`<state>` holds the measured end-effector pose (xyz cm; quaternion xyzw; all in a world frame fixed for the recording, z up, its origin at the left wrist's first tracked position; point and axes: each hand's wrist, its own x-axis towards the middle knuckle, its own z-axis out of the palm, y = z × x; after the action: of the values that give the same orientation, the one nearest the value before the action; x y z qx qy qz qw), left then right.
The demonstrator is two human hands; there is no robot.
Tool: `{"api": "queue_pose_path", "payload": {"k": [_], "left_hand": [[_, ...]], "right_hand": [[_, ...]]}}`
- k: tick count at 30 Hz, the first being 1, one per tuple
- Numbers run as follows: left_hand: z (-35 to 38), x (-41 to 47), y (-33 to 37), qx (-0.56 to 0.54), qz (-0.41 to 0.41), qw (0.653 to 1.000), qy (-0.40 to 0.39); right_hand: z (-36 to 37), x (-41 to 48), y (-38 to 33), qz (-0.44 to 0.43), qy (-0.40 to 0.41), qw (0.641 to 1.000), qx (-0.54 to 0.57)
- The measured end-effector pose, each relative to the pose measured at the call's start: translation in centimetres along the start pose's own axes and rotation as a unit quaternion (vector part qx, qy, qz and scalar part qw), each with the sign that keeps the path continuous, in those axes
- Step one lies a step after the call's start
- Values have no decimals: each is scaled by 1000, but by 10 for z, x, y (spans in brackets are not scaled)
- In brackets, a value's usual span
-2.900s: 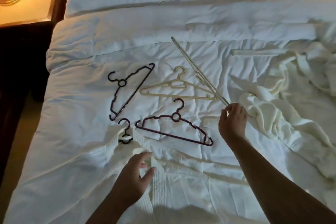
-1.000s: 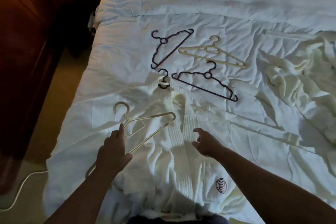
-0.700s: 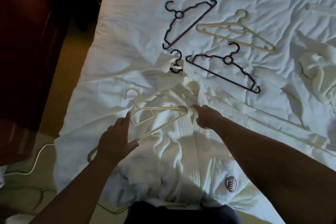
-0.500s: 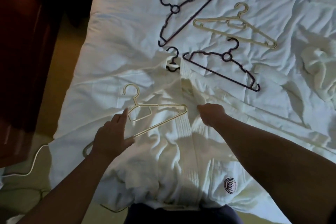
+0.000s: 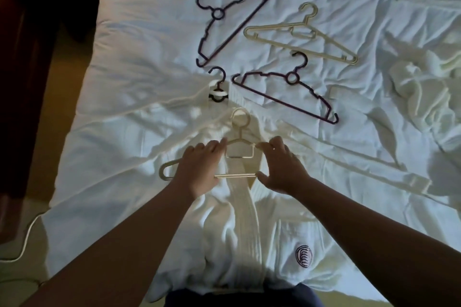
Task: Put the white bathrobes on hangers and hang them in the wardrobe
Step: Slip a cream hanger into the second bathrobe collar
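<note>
A white bathrobe with a round logo lies spread on the bed, collar pointing away from me. A cream hanger lies on its collar, hook pointing away. My left hand grips the hanger's left half, and the left end sticks out past it. My right hand grips the right half, fingers on the shoulder and thumb at the bottom bar; the right end is hidden. A second white bathrobe lies crumpled at the right.
On the white duvet beyond the robe lie two dark hangers and a cream hanger. A dark hook pokes from the robe's neck loop. Dark furniture stands at the left, a cable on the floor.
The cream hanger was moved from the robe's left shoulder to the middle of the collar and turned straight. My right hand left the collar and took hold of the hanger.
</note>
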<state>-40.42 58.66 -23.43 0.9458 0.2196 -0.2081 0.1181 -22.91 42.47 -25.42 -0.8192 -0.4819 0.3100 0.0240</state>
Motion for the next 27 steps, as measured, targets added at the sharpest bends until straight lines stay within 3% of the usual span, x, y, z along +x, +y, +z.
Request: {"api": "queue_pose_path", "payload": {"k": [8, 10, 11, 12, 13, 15, 16, 18, 20, 22, 24, 27], "left_hand": [[0, -18, 14, 53, 55, 984, 163], [8, -32, 11, 68, 111, 963, 238], [14, -40, 12, 52, 176, 947, 263], [24, -47, 13, 37, 248, 936, 246], [35, -53, 13, 39, 298, 937, 179], [51, -54, 10, 58, 282, 957, 17], [60, -47, 6, 54, 241, 969, -24], [74, -24, 7, 71, 195, 977, -38], [72, -2, 24, 81, 225, 971, -2], [63, 11, 47, -23, 189, 981, -41], [62, 24, 57, -21, 172, 984, -30], [60, 25, 49, -78, 107, 987, -90]], "right_hand": [[9, 12, -18, -36, 5, 998, -42], [8, 16, -17, -20, 28, 998, -53], [7, 19, -16, -6, 41, 998, -49], [6, 21, -14, 4, 52, 998, -44], [4, 22, -12, 9, 61, 997, -37], [1, 25, -10, 3, 63, 998, -23], [0, 25, -10, -4, 60, 998, -15], [0, 24, -10, -13, 51, 999, -7], [-1, 22, -12, -21, 51, 998, -3], [0, 22, -16, -27, 45, 999, -5], [0, 24, -15, -28, 42, 999, -11], [0, 30, -9, -32, 34, 998, -31]]}}
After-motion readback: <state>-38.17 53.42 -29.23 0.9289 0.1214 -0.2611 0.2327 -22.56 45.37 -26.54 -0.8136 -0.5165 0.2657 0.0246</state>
